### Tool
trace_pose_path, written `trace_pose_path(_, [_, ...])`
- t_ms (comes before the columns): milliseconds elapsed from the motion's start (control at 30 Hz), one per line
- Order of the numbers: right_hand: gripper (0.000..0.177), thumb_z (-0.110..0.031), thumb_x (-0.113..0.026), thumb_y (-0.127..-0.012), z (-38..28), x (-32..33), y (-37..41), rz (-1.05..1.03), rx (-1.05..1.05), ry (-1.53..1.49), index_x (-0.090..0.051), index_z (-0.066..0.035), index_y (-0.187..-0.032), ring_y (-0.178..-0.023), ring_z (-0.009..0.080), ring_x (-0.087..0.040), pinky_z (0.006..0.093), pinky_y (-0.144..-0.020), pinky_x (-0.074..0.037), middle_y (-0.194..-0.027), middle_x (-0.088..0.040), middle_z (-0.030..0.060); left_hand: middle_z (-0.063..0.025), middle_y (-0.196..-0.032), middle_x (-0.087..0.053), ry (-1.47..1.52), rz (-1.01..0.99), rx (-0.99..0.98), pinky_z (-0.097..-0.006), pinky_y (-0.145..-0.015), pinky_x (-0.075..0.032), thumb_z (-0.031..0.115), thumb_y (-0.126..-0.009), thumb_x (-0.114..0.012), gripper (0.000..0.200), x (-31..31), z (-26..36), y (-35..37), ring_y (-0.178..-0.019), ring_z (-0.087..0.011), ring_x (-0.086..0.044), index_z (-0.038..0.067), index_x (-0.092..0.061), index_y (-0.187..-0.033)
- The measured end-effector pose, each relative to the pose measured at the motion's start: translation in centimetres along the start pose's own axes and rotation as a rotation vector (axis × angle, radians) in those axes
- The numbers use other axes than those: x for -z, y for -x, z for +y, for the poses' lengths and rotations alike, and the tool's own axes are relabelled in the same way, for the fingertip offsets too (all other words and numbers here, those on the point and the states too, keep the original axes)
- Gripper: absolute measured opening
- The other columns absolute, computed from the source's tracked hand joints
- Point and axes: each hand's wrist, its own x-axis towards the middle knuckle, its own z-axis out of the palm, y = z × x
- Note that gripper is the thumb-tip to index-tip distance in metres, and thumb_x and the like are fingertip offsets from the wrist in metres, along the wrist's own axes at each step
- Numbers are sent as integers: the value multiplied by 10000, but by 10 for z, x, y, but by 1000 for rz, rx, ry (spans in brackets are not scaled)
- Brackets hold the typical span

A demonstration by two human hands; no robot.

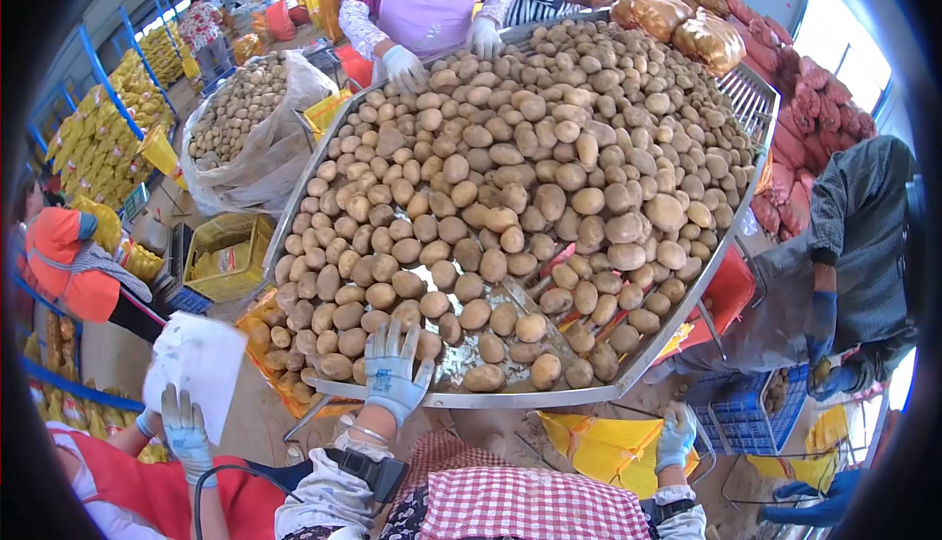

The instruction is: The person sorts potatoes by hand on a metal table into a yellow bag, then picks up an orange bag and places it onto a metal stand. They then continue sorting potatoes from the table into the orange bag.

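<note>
My left hand [396, 371], in a pale glove with blue lettering, lies with fingers spread at the near edge of a metal sorting table [530, 398]. Its fingertips touch the potatoes [407, 285] heaped across the tabletop. Off to the right and below the rim is my right hand [675, 437], also gloved, beside a yellow bag [603, 447]. Its fingers look curled, and whatever they may hold is hidden. A red checkered apron [535, 506] covers my front.
Across the table, a person's gloved hands [403, 69] rest by the potatoes. At left, a neighbour's gloved hand [186, 432] is by a white sheet [196, 368]. A yellow crate [228, 256] and a large potato sack [245, 182] stand left; a blue crate [751, 412] stands right.
</note>
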Motion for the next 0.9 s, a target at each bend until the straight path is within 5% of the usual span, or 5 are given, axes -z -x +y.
trace_pose_path(267, [413, -201, -653, -780, -252, -80, -104, -79, 571, -125, -583, -18, -1143, -1086, 373, -557, 423, -964, -425, -1174, -593, 202, -204, -1447, -314, 17, -16, 54, -552, -1097, -181, 359, -802, -599, 683, 9, -46, 2, -1349, -433, -246, 125, -389, -1408])
trace_pose_path(433, [236, -259, -630, -772, -306, -134, -116, -532, 801, -38, -634, -116, -960, -828, 353, -604, 439, -764, -483, -840, -627, 149, -202, -1477, -275, 48, -52, -10, -576, -1099, -154, 384, -809, -587, 681, 3, -55, -36, -1359, -439, -220, 132, -387, -1408])
trace_pose_path(533, [374, -197, -617, -768, -336, -152, -179, -61, 772, -67, -589, -108, -1130, -831, 334, -621, 442, -745, -509, -1016, -625, 153, -184, -1490, -262, 81, -24, -17, -588, -1097, -145, 408, -799, -590, 692, -22, -57, -57, -1363, -451, -204, 147, -389, -1408])
trace_pose_path(633, [682, -224, -648, -773, -355, -154, -246, -387, 429, 470, -371, -164, -1394, -1095, 357, -549, 421, -929, -471, -1416, -397, 135, -162, -1491, -267, 146, -38, -44, -581, -1104, -142, 442, -794, -593, 689, -24, -61, -64, -1365, -444, -198, 169, -406, -1399])
trace_pose_path(900, [704, -138, -714, -701, -340, -173, -276, -425, 403, 218, -435, -160, -1347, -1185, 374, -484, 407, -1013, -417, -1394, -392, 183, -165, -1495, -265, 140, -43, -21, -592, -1094, -138, 434, -787, -598, 680, -21, -58, -63, -1370, -445, -194, 164, -428, -1387])
